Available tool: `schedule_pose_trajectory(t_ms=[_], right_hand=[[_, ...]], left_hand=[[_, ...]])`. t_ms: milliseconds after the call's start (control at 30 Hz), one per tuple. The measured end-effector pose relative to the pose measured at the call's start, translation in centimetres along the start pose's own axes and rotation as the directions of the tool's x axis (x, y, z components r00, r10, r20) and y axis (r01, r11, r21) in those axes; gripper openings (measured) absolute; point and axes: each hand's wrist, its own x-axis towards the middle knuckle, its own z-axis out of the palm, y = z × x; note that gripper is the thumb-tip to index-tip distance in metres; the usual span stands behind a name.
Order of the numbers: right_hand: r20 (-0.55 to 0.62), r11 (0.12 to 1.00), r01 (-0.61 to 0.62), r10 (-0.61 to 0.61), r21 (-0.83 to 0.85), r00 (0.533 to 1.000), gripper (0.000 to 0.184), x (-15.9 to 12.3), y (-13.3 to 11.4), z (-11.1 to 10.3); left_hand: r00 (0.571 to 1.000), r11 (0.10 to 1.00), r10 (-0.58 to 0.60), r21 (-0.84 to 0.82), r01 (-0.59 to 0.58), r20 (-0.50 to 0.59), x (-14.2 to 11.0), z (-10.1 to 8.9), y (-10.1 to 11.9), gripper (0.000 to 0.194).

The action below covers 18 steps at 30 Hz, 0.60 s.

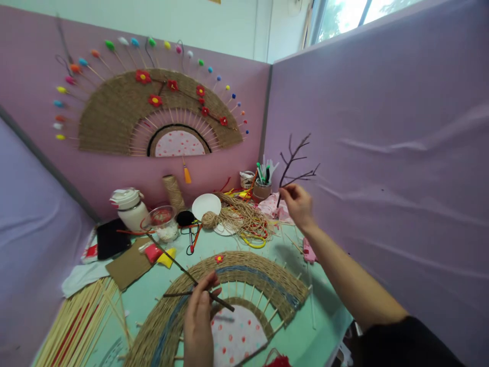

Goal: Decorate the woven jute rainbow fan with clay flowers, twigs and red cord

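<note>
My right hand (300, 206) is raised over the right side of the table, its fingers pinched on the lower stem of a dark branched twig (291, 160). Lower down, my left hand (199, 318) grips a longer forked twig (173, 260), which slants across the hand. Beneath it lies a woven twine fan (250, 262) with a blue band, wooden ribs and a dotted half-round centre (240, 331). One small red flower (219, 258) sits near the top of its woven band. My left hand hides part of the fan.
A finished-looking fan (114, 109) with red flowers and coloured balls hangs on the pink back panel. Loose twine (244, 214), a white plate (206, 206), a twine cone (173, 193) and a white jug (132, 209) stand behind. Wooden sticks (76, 326) lie left; a purple panel (374, 127) bounds the right.
</note>
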Motion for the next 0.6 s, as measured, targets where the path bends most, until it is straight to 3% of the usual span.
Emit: schedule_pose_trajectory(t_ms=[100, 267, 433, 600], right_hand=[[-0.097, 0.997, -0.058, 0.054, -0.045, 0.994, 0.022, 5.1, 3.9, 1.2], [-0.077, 0.984, -0.149, 0.141, -0.102, 0.987, 0.026, 9.2, 8.0, 4.4], [0.035, 0.96, -0.231, 0.239, -0.157, 0.97, 0.03, 11.9, 9.9, 7.0], [0.147, 0.932, -0.24, 0.287, -0.273, 0.947, 0.033, 13.6, 10.7, 7.8]], left_hand=[[1.0, 1.0, 0.012, -0.001, -0.012, 0.007, 0.1, 0.0, -0.3, 0.061], [0.998, 0.999, 0.039, -0.015, -0.04, -0.058, 0.3, 0.3, -0.9, 0.059], [0.994, 1.0, 0.004, -0.027, -0.007, -0.105, 0.8, 0.1, -1.3, 0.059], [0.991, 0.999, -0.04, -0.026, 0.037, -0.126, 1.2, -0.4, -1.4, 0.06]])
